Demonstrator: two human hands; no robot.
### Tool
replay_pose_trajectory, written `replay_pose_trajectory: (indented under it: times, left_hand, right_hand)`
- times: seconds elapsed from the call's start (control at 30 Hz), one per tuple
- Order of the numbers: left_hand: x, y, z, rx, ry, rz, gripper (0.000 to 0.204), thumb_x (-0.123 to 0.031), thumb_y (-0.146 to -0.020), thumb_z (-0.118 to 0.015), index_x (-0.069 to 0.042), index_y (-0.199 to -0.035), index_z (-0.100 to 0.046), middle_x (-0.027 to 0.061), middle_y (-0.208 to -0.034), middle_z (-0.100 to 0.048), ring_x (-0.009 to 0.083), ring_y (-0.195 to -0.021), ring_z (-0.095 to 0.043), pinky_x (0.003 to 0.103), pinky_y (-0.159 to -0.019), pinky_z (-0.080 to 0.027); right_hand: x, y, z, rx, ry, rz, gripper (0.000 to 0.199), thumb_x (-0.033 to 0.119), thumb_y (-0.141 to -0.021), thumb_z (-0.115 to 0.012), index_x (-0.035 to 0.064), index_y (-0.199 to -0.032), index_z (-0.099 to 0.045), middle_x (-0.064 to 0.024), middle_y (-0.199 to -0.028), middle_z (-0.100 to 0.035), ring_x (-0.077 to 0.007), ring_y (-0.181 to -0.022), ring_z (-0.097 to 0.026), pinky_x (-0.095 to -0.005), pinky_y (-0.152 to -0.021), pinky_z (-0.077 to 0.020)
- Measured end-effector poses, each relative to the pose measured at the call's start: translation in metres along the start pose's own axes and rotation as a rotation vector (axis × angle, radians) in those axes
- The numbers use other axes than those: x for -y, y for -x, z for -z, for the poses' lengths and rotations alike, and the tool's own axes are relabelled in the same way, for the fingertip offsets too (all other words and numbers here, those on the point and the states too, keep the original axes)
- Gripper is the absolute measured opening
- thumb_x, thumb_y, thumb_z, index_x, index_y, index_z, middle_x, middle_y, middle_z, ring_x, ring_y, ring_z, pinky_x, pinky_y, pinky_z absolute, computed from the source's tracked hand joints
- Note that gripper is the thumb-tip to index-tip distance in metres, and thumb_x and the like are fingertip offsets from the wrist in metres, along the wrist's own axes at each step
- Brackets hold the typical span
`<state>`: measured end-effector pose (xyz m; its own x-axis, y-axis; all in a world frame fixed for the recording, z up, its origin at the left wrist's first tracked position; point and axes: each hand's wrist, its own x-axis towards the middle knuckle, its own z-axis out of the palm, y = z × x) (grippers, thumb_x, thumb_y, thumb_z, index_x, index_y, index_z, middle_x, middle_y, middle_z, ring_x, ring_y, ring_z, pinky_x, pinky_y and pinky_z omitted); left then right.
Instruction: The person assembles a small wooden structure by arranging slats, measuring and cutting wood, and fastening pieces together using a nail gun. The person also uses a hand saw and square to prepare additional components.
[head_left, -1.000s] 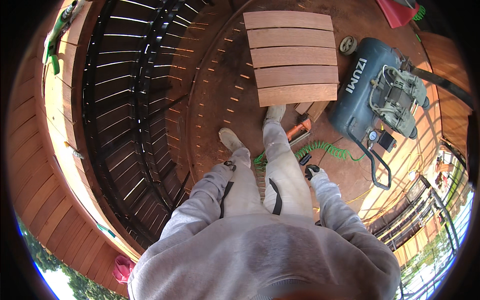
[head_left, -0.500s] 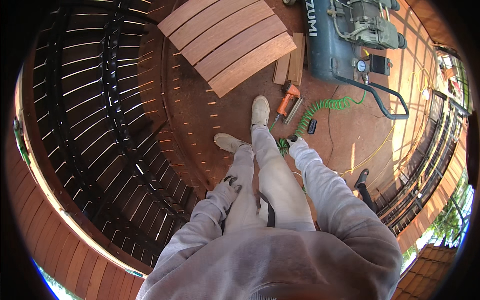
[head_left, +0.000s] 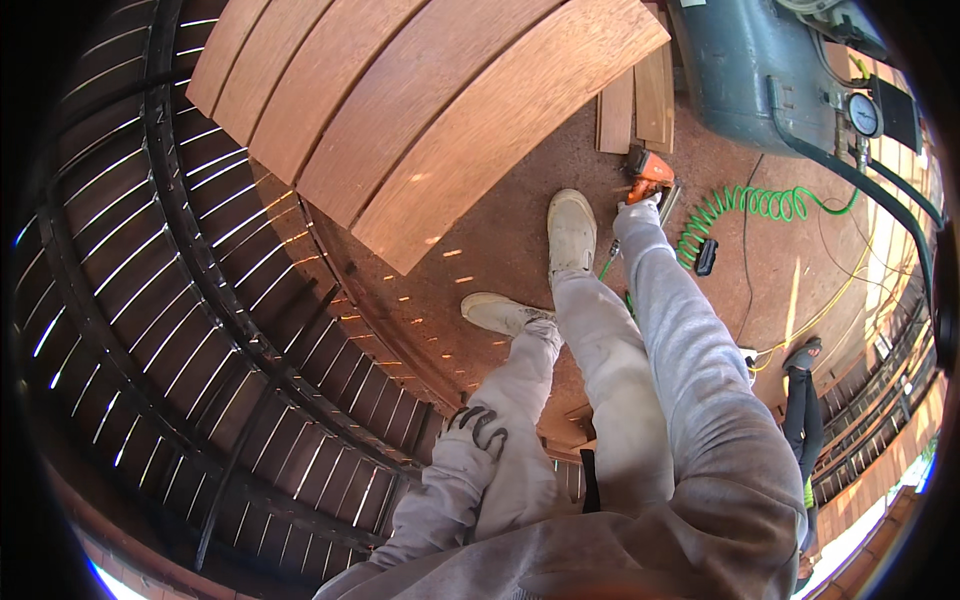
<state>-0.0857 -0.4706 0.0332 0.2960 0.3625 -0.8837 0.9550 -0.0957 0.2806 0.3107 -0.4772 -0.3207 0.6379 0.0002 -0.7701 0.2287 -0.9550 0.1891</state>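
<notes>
One nailer lies just ahead of the nearer right hand, finger grip unclear; the left hand rests loosely spread.

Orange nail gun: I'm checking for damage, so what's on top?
The right hand covers part of the orange nail gun; its magazine shows, but the part beneath cannot be seen.

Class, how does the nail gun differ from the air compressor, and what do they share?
The nail gun is mostly orange; the compressor is dull blue. The compressor is far bulkier than the nail gun and runs past the picture's top. The right hand is at the nail gun, while neither hand touches the compressor. Both are close to the short boards.
</notes>
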Motion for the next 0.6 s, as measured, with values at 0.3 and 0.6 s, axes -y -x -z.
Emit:
replay_pose_trajectory:
  times: [0.3,0.6]
  left_hand:
    - [-0.026,0.016,0.021,-0.035,-0.003,0.098,0.065,-0.041,-0.086,-0.059,-0.012,-0.14,-0.041,0.0177,-0.133,-0.051,0.0368,-0.125,-0.045,0.044,-0.108,-0.034]
    - [-0.183,-0.047,0.227,-0.901,0.051,-0.397,0.073,-0.04,-0.089,-0.055,-0.01,-0.15,-0.027,0.0168,-0.153,-0.028,0.0335,-0.144,-0.018,0.051,-0.118,-0.011]
  right_hand:
    - [-0.148,0.036,0.1,0.025,-0.627,0.213,0.032,0.021,-0.079,-0.076,-0.0002,-0.101,-0.064,-0.0115,-0.077,-0.067,-0.0231,-0.062,-0.064,-0.0379,-0.057,-0.0522]
    - [-0.122,0.325,0.347,0.036,-0.476,0.885,0.019,0.008,-0.078,-0.073,0.0017,-0.091,-0.06,-0.0071,-0.077,-0.065,-0.0181,-0.069,-0.064,-0.0323,-0.061,-0.051]
